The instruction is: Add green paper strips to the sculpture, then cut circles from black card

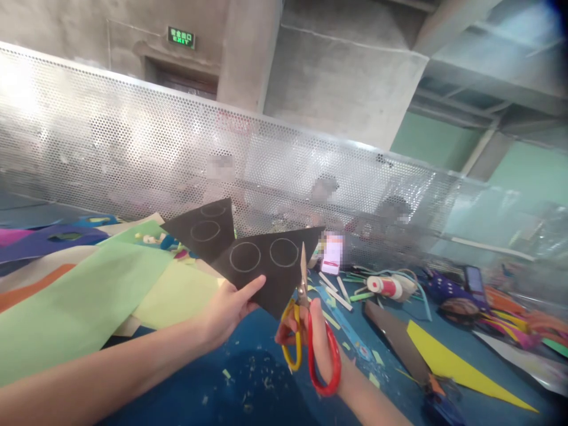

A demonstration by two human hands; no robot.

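My left hand (231, 307) pinches a black sheet of paper (261, 266) with white circles drawn on it, holding it up over the blue table (248, 384). My right hand (322, 346) is closed through the red and yellow handles of scissors (306, 331). The blades point upward and touch the right edge of the black paper. A second part of the black paper (206, 228), also marked with circles, sticks up behind to the left.
Light green sheets (80, 296) and purple and orange paper lie at the left. A yellow triangle of paper (457, 364), a glue bottle (386, 287), paper strips and scraps lie at the right. A perforated metal screen (133, 148) runs behind the table.
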